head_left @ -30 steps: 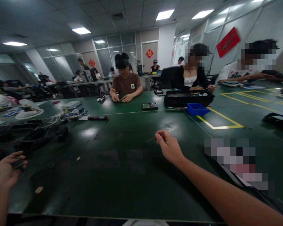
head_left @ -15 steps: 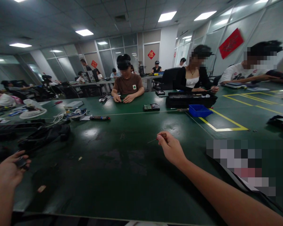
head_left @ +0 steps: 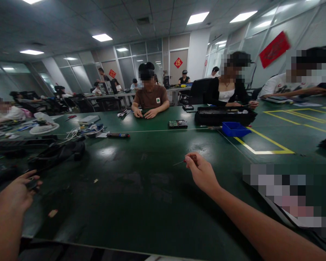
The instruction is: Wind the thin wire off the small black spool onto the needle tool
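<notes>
My right hand (head_left: 201, 173) is stretched out over the middle of the dark green table (head_left: 141, 195), its fingers pinched on a small screwdriver (head_left: 185, 161) with a reddish handle and a thin shaft pointing left. At the lower left my left hand (head_left: 16, 194) hovers near the table's left side, fingers curled round a small dark object (head_left: 32, 183) that I cannot name. A black bag (head_left: 57, 153) lies just beyond that hand.
Other people sit at the far side of the table. Near them lie a circuit board (head_left: 177, 124), a long black tray (head_left: 225, 116), a blue bin (head_left: 235, 129) and yellow floor-tape lines (head_left: 263, 145). Cables and tools (head_left: 81, 132) clutter the left. Small scraps (head_left: 53, 213) lie nearby.
The camera has swung a little left, so everything sits further right in view. Both hands hold the same things and have barely moved on the table.
</notes>
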### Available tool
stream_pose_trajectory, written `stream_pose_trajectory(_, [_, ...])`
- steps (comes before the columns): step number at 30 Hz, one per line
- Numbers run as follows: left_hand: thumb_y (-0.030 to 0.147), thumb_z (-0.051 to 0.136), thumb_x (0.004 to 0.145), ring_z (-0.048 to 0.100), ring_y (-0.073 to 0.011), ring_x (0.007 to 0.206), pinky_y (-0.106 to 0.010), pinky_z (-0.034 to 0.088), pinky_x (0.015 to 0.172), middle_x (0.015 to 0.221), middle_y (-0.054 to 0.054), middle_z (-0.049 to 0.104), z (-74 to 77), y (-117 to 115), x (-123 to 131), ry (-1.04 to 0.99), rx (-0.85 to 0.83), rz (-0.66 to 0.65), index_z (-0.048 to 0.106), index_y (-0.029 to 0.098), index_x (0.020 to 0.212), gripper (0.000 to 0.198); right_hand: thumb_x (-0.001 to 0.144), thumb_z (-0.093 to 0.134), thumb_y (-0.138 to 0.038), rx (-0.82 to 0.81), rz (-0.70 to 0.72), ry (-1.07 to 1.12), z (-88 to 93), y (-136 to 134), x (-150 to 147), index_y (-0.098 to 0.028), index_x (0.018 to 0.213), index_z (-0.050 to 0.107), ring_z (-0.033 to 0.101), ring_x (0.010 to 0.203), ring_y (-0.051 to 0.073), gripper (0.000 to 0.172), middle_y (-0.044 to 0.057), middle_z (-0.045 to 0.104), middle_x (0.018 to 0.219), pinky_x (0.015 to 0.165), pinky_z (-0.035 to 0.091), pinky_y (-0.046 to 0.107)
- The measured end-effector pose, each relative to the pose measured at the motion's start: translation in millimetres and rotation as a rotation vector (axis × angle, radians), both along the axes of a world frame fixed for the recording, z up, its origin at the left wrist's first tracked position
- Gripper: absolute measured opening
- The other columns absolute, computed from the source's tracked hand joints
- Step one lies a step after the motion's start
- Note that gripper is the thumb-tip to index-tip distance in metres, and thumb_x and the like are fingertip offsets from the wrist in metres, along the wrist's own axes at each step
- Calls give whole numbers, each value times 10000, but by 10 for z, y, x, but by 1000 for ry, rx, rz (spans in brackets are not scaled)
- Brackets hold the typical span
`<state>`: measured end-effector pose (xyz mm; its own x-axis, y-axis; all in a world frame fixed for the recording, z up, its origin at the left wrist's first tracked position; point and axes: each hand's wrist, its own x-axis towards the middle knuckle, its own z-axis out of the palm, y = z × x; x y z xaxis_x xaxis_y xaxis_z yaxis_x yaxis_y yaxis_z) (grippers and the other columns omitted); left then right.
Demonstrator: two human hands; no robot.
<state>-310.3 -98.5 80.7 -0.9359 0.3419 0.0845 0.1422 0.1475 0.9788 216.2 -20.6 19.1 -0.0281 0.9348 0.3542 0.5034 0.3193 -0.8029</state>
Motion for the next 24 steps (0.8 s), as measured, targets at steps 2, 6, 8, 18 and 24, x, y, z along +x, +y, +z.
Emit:
stream_pose_trajectory(2, [31, 506, 563, 458, -118, 411, -201, 348, 449, 438, 64, 505, 26, 9, 21, -92, -6, 1, 548, 193, 594, 171, 964, 450, -436, 6, -3, 1, -9, 1, -2, -215, 967, 615, 639, 713, 201, 276, 21, 655, 750, 652, 447, 320])
stream_pose_trajectory(6, [13, 505, 633, 476, -89, 445, -194, 358, 506, 474, 75, 523, 23, 4, 38, -178, 11, -12, 556, 186, 610, 182, 962, 454, -432, -2, -14, -3, -1, -9, -3, -214, 970, 615, 636, 701, 198, 271, 18, 654, 743, 649, 443, 321])
stream_pose_trajectory(8, [13, 513, 636, 473, -85, 446, -190, 344, 499, 485, 85, 531, -8, 12, 19, -151, -6, -21, 568, 192, 632, 187, 960, 455, -434, -7, -16, 7, 10, -14, -1, -213, 973, 614, 638, 707, 201, 273, 20, 655, 747, 657, 446, 325])
stream_pose_trajectory(18, [-19, 477, 671, 488, -85, 464, -193, 354, 481, 545, 88, 567, -8, 151, 185, -131, 96, -146, 634, 203, 718, 277, 960, 462, -463, 17, -15, 38, -37, 10, 10, -219, 976, 614, 643, 717, 206, 288, 21, 655, 744, 663, 453, 329])
stream_pose_trajectory(24, [37, 434, 712, 504, -121, 545, -198, 396, 511, 577, 48, 579, 117, 294, 617, -198, 199, -368, 651, 193, 776, 275, 951, 470, -456, 17, -32, 58, 9, -6, 2, -214, 981, 613, 650, 727, 211, 283, 34, 666, 762, 675, 471, 339])
